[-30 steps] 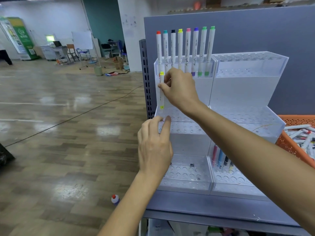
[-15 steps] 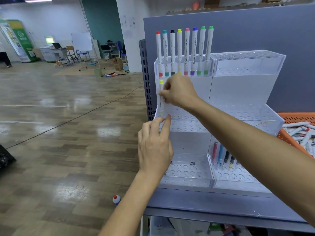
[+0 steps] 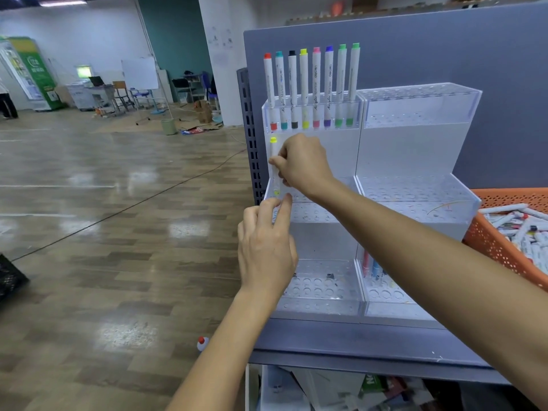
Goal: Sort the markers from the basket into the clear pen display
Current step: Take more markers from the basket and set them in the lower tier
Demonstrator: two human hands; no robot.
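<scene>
While right hand point(image 3: 302, 166) pinched yellow marker point(image 3: 273, 154), left hand point(image 3: 265, 250), fingers together, touched clear pen display point(image 3: 415, 149); tilt could jam insertion.

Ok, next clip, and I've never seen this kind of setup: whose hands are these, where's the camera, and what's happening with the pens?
There is no machine here: a person works with bare hands, and the one camera sits on their head, looking forward and down, so both arms reach in from below. On a grey shelf stands a clear pen display with stepped tiers full of holes. Eight markers stand upright in its top left row. The right hand pinches a yellow-capped marker upright at the left end of the middle tier. The left hand holds nothing; its fingers touch that tier's front edge. To the right, an orange basket holds the loose markers waiting to be sorted.
</scene>
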